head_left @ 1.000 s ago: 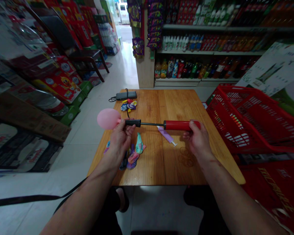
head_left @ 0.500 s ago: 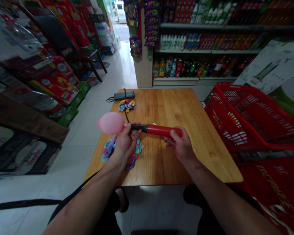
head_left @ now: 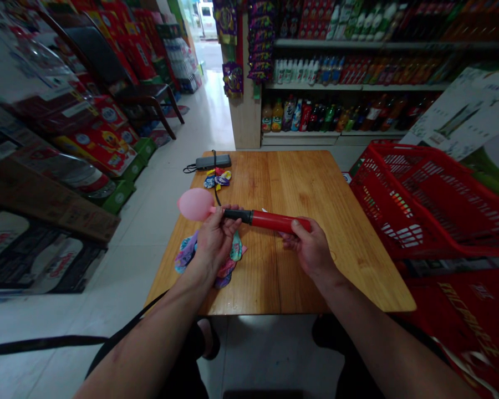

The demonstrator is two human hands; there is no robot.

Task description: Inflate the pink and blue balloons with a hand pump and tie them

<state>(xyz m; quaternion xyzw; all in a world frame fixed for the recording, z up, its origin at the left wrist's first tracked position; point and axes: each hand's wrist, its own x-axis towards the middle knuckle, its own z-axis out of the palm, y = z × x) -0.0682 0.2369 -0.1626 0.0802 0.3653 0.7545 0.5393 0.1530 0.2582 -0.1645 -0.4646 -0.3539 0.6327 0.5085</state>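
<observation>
A red and black balloon pump [head_left: 274, 220] lies across both my hands above the wooden table. My left hand [head_left: 215, 235] is closed around its black front end, thumb and fingers at the neck of a partly filled pink balloon [head_left: 196, 204] on the nozzle. The balloon points left. My right hand [head_left: 310, 244] grips the far end of the red barrel. Under my left wrist lies a pile of flat printed balloons [head_left: 235, 246], partly hidden by the arm. A smaller bunch of colourful balloons [head_left: 217, 178] lies farther back.
A dark grey power bank [head_left: 213, 162] with a black cable sits at the table's [head_left: 299, 177] back left corner. Red shopping baskets [head_left: 424, 205] stand close on the right. Drink shelves [head_left: 307, 86] are behind, and a dark chair [head_left: 145, 94] and stacked cartons are at left.
The pink balloon looks smaller and its tip has drawn in toward my left hand. Both hands keep their hold on the pump. The view has shifted slightly.
</observation>
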